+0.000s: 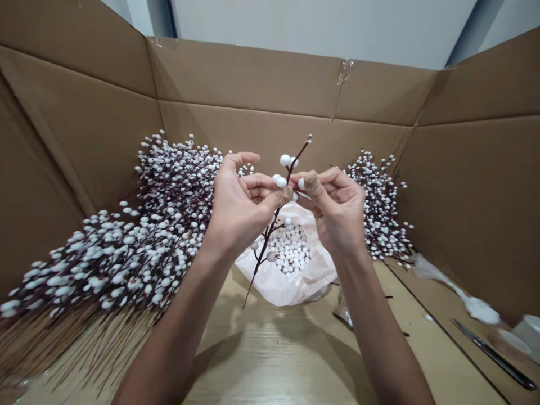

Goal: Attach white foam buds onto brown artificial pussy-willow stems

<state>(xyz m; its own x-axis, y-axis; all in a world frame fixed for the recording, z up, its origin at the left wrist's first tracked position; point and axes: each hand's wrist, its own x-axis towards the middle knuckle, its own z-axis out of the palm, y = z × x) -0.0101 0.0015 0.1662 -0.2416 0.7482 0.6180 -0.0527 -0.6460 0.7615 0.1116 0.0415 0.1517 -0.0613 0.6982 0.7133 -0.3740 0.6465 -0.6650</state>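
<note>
Bright, even light; soft shadows; bowed edges

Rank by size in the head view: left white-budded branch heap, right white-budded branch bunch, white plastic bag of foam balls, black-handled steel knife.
1. Left branch heap, largest
2. Right branch bunch and white plastic bag, too alike to rank
3. Black-handled knife, smallest

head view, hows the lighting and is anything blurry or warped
In the head view, the light is soft and even, gentle shadows lie on the wooden tabletop, the cardboard walls bow from wide-angle distortion, and the lower-left branch stems look slightly soft.
</note>
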